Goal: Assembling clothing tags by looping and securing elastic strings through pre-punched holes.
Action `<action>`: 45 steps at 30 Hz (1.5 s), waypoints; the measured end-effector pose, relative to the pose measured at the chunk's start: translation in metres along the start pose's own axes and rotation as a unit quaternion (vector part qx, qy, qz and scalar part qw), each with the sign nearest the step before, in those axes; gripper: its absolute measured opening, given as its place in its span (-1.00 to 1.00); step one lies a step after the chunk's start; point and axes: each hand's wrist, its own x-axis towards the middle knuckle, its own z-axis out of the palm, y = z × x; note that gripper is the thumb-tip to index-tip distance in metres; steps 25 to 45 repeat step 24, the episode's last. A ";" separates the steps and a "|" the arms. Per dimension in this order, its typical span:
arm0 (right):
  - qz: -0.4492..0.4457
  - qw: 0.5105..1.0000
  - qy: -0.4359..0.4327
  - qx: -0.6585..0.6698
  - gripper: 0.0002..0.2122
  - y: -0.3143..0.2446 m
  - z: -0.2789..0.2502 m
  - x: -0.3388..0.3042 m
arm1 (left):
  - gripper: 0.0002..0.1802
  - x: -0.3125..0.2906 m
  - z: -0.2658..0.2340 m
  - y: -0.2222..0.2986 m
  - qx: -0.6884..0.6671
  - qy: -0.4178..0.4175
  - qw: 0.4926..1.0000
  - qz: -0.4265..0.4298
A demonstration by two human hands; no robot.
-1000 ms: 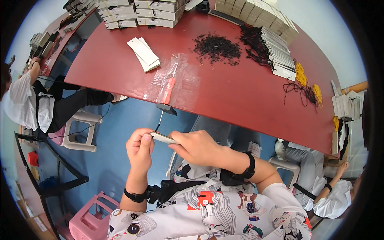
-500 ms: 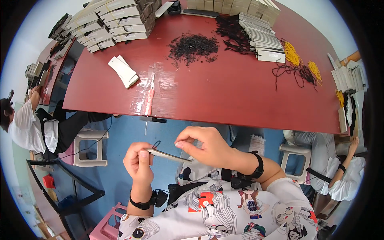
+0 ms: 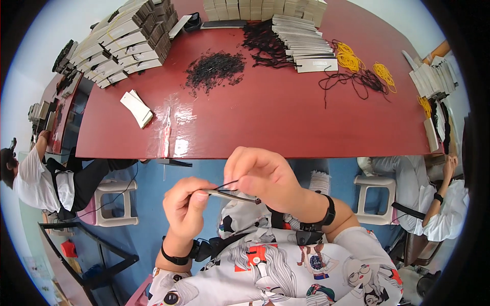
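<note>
Between thumb and fingers, my left hand (image 3: 185, 208) grips one end of a thin pale card tag (image 3: 234, 196), seen nearly edge-on. A black cord loop (image 3: 224, 185) stretches from the tag's left end to my right hand (image 3: 265, 176), whose thumb and fingers are pinched on it. Both hands are in front of the red table's near edge, above my lap. A small dark spot shows at the tag's right end; I cannot make out what it is.
On the red table (image 3: 245, 122) lie loose white cards (image 3: 137, 109), a heap of small black loops (image 3: 214, 70), a row of corded tags (image 3: 305, 43), black cord (image 3: 357, 81) and yellow cord (image 3: 349, 57). Stacked cards (image 3: 135, 43) stand far left. People sit on both sides.
My right hand has come left to the tag and now pinches the cord loop, pulling it rightward. The table's contents have shifted left in view.
</note>
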 end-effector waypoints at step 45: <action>0.036 0.953 0.073 -0.290 -0.61 -0.029 0.004 -0.013 | -0.55 0.010 0.021 0.032 -0.085 -0.054 0.990 -0.100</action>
